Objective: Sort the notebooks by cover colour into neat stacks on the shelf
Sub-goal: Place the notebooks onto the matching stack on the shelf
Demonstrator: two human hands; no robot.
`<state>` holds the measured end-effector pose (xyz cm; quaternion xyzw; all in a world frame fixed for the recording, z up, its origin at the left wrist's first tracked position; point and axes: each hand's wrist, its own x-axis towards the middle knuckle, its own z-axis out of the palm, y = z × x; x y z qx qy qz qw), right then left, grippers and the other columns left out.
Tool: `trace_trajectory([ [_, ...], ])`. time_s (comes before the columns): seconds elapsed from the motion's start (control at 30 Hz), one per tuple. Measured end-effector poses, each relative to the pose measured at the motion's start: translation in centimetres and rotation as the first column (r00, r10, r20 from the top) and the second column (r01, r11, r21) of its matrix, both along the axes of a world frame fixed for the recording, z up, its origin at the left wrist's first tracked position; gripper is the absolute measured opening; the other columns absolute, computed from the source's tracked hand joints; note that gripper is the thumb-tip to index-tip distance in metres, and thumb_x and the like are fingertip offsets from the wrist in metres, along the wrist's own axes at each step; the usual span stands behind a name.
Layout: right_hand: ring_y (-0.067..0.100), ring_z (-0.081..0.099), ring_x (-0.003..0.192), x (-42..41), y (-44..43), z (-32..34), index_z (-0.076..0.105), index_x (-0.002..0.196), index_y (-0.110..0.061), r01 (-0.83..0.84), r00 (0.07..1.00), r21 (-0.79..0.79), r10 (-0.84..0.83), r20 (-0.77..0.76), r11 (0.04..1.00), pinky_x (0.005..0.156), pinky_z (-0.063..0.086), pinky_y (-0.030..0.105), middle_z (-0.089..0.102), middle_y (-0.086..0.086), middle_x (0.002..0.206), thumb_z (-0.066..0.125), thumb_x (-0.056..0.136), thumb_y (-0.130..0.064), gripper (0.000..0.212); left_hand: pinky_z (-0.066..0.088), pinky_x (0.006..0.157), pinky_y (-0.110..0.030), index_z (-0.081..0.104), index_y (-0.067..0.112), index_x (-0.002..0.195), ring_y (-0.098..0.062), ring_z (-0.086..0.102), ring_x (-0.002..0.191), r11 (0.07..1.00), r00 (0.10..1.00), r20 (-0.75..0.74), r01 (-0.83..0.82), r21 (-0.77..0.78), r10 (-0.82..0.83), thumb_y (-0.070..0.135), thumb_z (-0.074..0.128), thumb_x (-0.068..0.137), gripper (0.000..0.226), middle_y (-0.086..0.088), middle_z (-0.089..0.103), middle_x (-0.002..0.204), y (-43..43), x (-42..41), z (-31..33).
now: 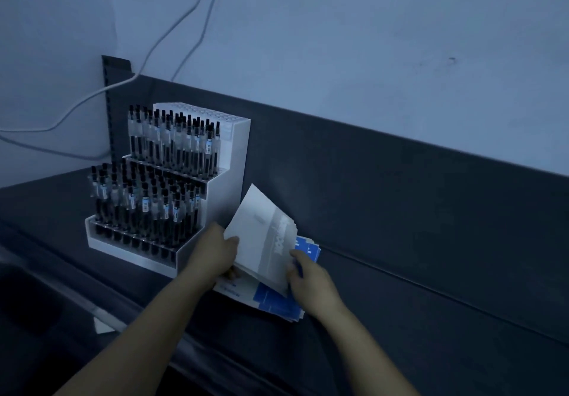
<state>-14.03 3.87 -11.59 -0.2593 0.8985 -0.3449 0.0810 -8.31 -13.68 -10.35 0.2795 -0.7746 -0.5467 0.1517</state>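
A pile of thin notebooks (271, 301) with blue-and-white covers lies on the dark shelf (431, 318), just right of a pen display. Several white-backed notebooks (261, 235) are tilted up on edge from this pile. My left hand (215, 254) grips their left edge, thumb on the raised face. My right hand (308, 278) curls its fingers round their lower right edge, over the blue covers beneath. The light is dim and bluish.
A white stepped display rack (215, 198) full of black pens stands at the left of the shelf, close to my left hand. A dark back panel (400, 180) runs behind. White cables (172, 32) hang on the wall above.
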Motion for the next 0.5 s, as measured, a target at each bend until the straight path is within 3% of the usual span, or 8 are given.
trace_trajectory([
  [0.1, 0.02, 0.058, 0.091, 0.4, 0.9, 0.2, 0.053, 0.104, -0.013, 0.157, 0.98, -0.228, -0.124, 0.153, 0.961, 0.082, 0.048, 0.037, 0.062, 0.003, 0.098, 0.038, 0.101, -0.029, 0.023, 0.046, 0.041, -0.029, 0.044, 0.004, 0.111, -0.024, 0.056, 0.048, 0.986, 0.989, -0.147, 0.029, 0.162, -0.005, 0.013, 0.043, 0.101, 0.013, -0.019, 0.059, 0.08, 1.0, 0.4, 0.5],
  [0.2, 0.014, 0.061, 0.094, 1.1, 2.0, 0.5, 0.057, 0.103, -0.019, 0.287, 0.931, -0.356, -0.171, 0.324, 0.889, 0.081, 0.049, 0.029, 0.064, -0.002, 0.104, 0.041, 0.098, -0.047, 0.032, 0.043, 0.035, -0.025, 0.046, 0.004, 0.113, -0.022, 0.053, 0.046, 0.962, 0.969, -0.246, 0.084, 0.26, -0.018, 0.01, 0.042, 0.101, 0.014, -0.018, 0.058, 0.078, 2.6, 0.6, 1.1],
  [0.27, 0.013, 0.063, 0.083, 1.8, 3.1, 0.9, 0.058, 0.104, -0.018, 0.326, 0.913, -0.425, -0.166, 0.372, 0.844, 0.068, 0.052, 0.024, 0.067, 0.0, 0.097, 0.042, 0.097, -0.051, 0.037, 0.043, 0.036, -0.026, 0.048, 0.006, 0.113, -0.022, 0.054, 0.046, 0.956, 0.961, -0.271, 0.131, 0.264, -0.057, 0.01, 0.043, 0.101, 0.014, -0.017, 0.059, 0.077, 4.2, 0.7, 1.3],
  [0.37, 0.011, 0.057, 0.063, 3.0, 4.9, 1.3, 0.053, 0.105, -0.016, 0.368, 0.917, -0.517, -0.209, 0.34, 0.773, 0.052, 0.045, 0.02, 0.065, 0.003, 0.085, 0.051, 0.096, -0.045, 0.03, 0.044, 0.038, -0.025, 0.049, 0.01, 0.113, -0.018, 0.056, 0.044, 0.958, 0.947, -0.294, 0.196, 0.211, -0.129, 0.01, 0.041, 0.101, 0.014, -0.015, 0.061, 0.074, 6.9, 1.0, 1.3],
  [0.5, 0.011, 0.06, 0.078, 4.2, 8.5, 1.2, 0.053, 0.103, -0.02, 0.421, 0.907, -0.541, -0.356, 0.226, 0.728, 0.063, 0.046, 0.023, 0.065, -0.002, 0.097, 0.058, 0.093, -0.034, 0.018, 0.042, 0.039, -0.023, 0.052, 0.015, 0.112, -0.013, 0.054, 0.038, 0.957, 0.921, -0.307, 0.277, 0.081, -0.24, 0.011, 0.036, 0.101, 0.02, -0.01, 0.061, 0.066, 11.0, 1.6, 1.0],
])
